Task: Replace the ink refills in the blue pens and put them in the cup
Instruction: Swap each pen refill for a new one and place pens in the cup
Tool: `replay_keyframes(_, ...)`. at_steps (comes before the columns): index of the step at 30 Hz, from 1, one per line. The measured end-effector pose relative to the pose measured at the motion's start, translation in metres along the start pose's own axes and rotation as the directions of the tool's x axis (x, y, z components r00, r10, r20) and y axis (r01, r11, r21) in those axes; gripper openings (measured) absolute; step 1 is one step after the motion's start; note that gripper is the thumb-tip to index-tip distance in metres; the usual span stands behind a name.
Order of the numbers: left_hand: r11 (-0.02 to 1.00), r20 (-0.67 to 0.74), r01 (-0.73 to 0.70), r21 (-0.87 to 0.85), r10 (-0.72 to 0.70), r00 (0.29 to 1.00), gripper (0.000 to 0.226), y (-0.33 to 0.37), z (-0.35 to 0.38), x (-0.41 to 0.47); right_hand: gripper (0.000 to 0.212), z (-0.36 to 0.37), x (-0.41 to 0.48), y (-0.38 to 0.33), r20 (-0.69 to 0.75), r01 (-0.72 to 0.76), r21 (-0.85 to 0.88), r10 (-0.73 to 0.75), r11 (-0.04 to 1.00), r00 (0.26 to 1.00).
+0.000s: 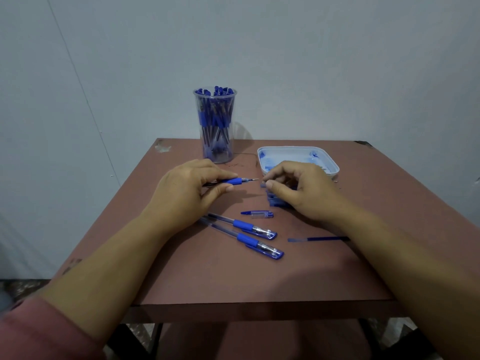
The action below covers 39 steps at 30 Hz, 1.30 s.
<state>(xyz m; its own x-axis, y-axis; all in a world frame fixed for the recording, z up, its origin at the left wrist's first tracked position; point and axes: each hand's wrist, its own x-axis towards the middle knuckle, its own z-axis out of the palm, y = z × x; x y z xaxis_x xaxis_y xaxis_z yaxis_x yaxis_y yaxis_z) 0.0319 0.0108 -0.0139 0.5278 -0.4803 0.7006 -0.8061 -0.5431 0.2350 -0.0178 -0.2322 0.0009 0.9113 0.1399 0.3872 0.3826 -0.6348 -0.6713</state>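
Pale grey-blue wall (337, 61) fills the background behind a reddish-brown desk (233, 281) with scuffed far corners. At the lower left edge a pink sleeve (39, 331) covers the upper part of the left forearm.

On the left half of the desk, the left hand (187, 188) grips a pen (235, 181) between thumb and curled fingers. It holds the pen roughly level just above the desk, with its blue grip and bare writing end pointing to the right. Beyond that hand, near the far edge, a clear cup (217, 126) stands upright, packed with blue pens.

Nearer the person, two capped pens (259, 244) lie side by side on the desk, slanting down to the right, the left wrist over their far ends. A loose cap (258, 213) lies just above them.

To the right, the right hand (301, 188) hovers close to the pen's tip with its fingers curled and its thumb and forefinger drawn together. Whether anything sits between them is too small to tell. A low pile of blue pieces (272, 201) shows under that hand. Behind it sits a white tray (298, 152) smeared with blue ink. A single blue refill (317, 239) lies flat on the desk, its right end hidden under the right forearm.
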Motion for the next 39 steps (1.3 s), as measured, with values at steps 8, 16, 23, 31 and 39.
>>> replay_keyframes(8,1.0,0.022,-0.019,-0.023,0.02,1.0,0.029,0.004,0.003,-0.001,0.017,0.004,-0.006,-0.008,-0.019,0.073,0.076,-0.072,0.994,0.997)
replay_keyframes(16,0.998,0.034,-0.044,-0.036,0.045,0.998,0.032,0.009,0.006,0.0,0.009,0.01,-0.007,-0.009,-0.034,0.121,0.028,-0.12,0.992,0.992)
replay_keyframes(23,0.998,0.03,-0.049,-0.029,0.05,0.998,0.031,0.008,0.006,0.0,0.039,0.009,-0.006,-0.005,0.007,0.158,-0.096,-0.158,0.983,0.987)
replay_keyframes(31,0.998,0.028,-0.054,-0.024,0.054,0.998,0.033,0.008,0.007,0.0,0.027,0.01,-0.004,-0.002,-0.012,0.238,-0.204,-0.246,0.949,0.969)
replay_keyframes(39,0.998,0.053,-0.06,-0.008,0.061,0.997,0.033,0.008,0.007,-0.001,0.018,0.012,-0.005,-0.002,-0.025,0.312,-0.252,-0.328,0.916,0.944)
